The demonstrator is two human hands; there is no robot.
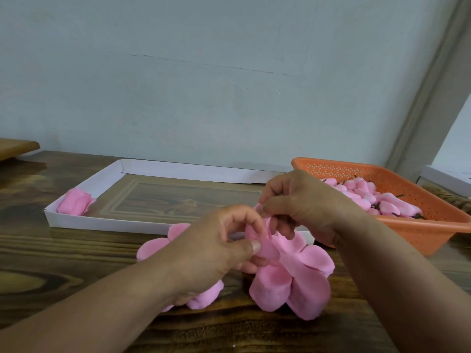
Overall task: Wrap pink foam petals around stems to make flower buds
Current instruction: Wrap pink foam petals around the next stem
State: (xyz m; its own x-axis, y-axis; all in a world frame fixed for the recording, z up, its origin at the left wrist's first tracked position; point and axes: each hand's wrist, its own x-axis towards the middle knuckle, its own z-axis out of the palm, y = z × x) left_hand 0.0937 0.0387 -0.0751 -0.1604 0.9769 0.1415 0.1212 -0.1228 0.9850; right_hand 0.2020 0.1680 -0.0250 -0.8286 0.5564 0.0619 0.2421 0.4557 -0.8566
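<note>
A pink foam petal piece (293, 278) with several lobes hangs between my hands above the wooden table (63, 263). My left hand (214, 248) pinches one lobe between thumb and fingers. My right hand (303, 205) pinches the top edge of the same piece. Another stack of pink petals (155, 247) lies on the table, partly hidden under my left hand. No stem is visible in my hands.
A shallow white cardboard tray (102, 222) holds one pink petal bundle (75, 203) at its left end. An orange perforated basket (433, 225) at the right holds several pink buds (362, 194) with dark stems. A wall stands close behind.
</note>
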